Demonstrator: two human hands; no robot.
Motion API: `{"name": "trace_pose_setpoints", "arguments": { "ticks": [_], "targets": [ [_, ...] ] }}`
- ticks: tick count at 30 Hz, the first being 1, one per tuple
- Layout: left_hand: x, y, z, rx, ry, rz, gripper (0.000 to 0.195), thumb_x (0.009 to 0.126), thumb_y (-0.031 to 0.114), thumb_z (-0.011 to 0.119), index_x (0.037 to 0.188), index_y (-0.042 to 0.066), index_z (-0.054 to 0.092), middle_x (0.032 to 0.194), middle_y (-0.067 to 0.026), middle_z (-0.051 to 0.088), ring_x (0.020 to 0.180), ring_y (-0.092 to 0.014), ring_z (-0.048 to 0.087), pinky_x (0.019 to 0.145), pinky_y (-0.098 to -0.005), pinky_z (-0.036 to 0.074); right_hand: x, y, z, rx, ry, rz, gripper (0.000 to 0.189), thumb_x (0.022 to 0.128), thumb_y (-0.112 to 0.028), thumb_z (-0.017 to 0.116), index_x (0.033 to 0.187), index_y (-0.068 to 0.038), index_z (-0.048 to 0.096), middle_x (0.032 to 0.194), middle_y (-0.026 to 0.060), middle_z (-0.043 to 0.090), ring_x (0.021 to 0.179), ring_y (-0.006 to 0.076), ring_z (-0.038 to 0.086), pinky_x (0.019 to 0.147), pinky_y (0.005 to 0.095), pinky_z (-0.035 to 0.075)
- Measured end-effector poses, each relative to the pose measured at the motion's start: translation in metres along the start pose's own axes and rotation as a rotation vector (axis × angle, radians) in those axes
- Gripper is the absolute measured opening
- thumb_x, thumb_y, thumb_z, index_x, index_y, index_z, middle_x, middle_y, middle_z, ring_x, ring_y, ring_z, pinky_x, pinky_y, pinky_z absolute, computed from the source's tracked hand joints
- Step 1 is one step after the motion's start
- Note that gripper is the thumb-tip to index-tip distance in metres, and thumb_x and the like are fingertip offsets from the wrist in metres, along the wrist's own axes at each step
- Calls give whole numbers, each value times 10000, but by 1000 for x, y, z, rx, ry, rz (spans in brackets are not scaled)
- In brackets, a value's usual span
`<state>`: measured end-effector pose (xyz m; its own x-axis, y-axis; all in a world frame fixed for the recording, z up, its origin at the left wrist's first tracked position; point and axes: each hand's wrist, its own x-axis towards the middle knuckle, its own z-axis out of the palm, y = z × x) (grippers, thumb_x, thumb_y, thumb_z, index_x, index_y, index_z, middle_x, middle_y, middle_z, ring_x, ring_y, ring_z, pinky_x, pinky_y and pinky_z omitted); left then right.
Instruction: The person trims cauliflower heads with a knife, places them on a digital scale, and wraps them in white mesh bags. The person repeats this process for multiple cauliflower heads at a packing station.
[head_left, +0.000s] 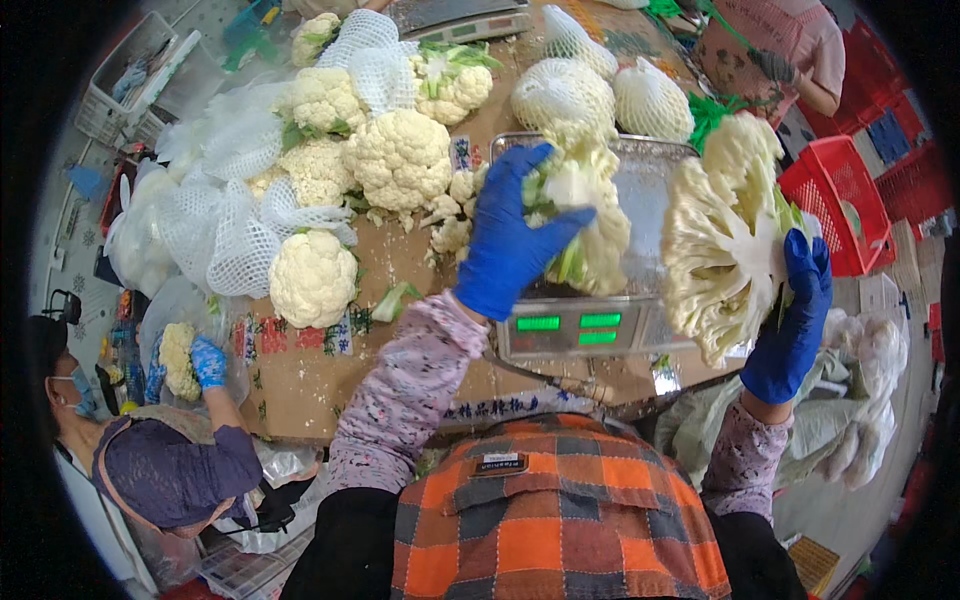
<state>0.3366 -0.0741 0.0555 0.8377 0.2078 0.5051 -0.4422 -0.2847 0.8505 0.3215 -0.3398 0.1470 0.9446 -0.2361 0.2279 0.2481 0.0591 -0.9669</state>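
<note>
My left hand (514, 232), in a blue glove, is spread over a cauliflower piece (592, 225) on the metal tray of a digital scale (660, 187); its thumb and fingers reach around the stem side. On the right, my right hand (795, 322), also gloved in blue, grips a large cut cauliflower head (724, 247) by its stem end, the cut underside and branches showing. Behind the scale lie cauliflowers in white foam nets (562, 97). Left of my left hand a bare cauliflower (399, 160) sits among loose florets (450, 225). A knife (551, 381) lies before the scale, partly hidden.
More cauliflowers (313, 277) and empty foam nets (240, 240) cover the table's left side. At the lower left a co-worker (172, 465) holds a cauliflower; another person (787, 52) stands at the upper right. A red crate (840, 202) and plastic bags (847, 420) are at the right.
</note>
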Motion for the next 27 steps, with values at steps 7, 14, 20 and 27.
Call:
{"name": "trace_pose_setpoints", "arguments": {
  "ticks": [7, 14, 20, 27],
  "targets": [
    [-67, 27, -132, 27, 276, -185, 458, 922, 128, 657, 1346, 32, 515, 1276, -106, 548, 1149, -189, 529, 987, -308, 436, -86, 16, 78, 93, -660, 150, 240, 849, -227, 757, 921, -51, 611, 806, 13, 605, 774, 83, 565, 702, 271, 476],
    [-212, 33, -193, 276, 528, -454, 332, 993, 130, 552, 1293, -12, 550, 1241, -97, 581, 1100, -158, 541, 975, -297, 426, -184, 135, 174, -190, -846, 47, 384, 828, -361, 751, 922, -14, 617, 885, 177, 617, 819, 351, 605, 736, 415, 481],
    [-248, 32, -187, 289, 510, -437, 308, 984, 110, 564, 1269, -6, 566, 1210, -90, 596, 1083, -153, 557, 951, -297, 440, -181, 145, 145, -300, -897, -236, 460, 860, -389, 696, 1125, -21, 619, 959, 200, 625, 909, 366, 595, 820, 438, 473],
    [-191, 42, -142, 331, 421, -161, 271, 947, 59, 606, 1215, 24, 599, 1221, -84, 604, 1094, -175, 575, 947, -318, 459, -161, 112, 47, -454, -999, -80, 266, 914, -281, 645, 988, -28, 672, 885, 179, 640, 837, 368, 617, 748, 422, 488]
  ]
}}
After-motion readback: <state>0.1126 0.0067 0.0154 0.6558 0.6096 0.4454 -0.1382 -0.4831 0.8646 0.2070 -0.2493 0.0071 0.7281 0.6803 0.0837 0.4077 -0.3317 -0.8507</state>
